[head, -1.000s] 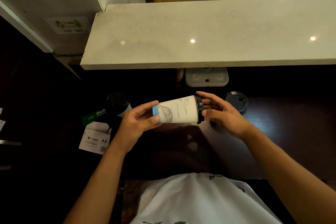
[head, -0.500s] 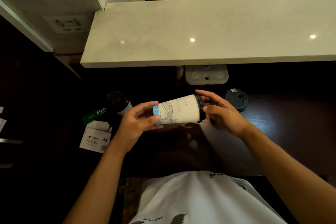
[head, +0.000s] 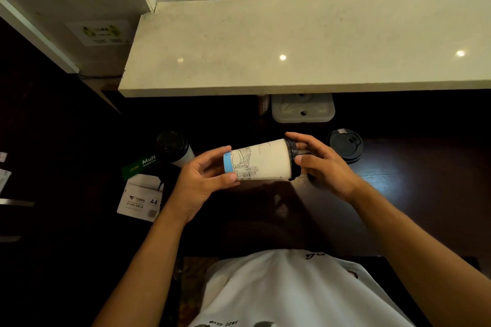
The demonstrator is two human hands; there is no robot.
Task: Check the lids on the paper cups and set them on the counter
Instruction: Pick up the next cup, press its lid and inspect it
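Observation:
A white paper cup (head: 261,160) with a line drawing, a blue base band and a black lid lies sideways in the air above the dark lower table. My left hand (head: 203,180) grips its base end, thumb under and fingers over. My right hand (head: 322,164) holds the black lid (head: 292,159) end, fingers curled round the rim. A second lidded cup (head: 174,147) stands upright to the left. A third cup's black lid (head: 345,145) shows to the right. The pale stone counter (head: 305,42) runs across above.
A white A4 paper pack (head: 140,200) and a green pack (head: 139,164) lie left of my hands. A white moulded tray (head: 303,111) and a small brown carton (head: 263,105) sit under the counter's edge. A white wall post (head: 79,8) rises at left.
The cup has turned about its long axis in my hands, bringing the drawing further round. Both hands keep their hold at the same place.

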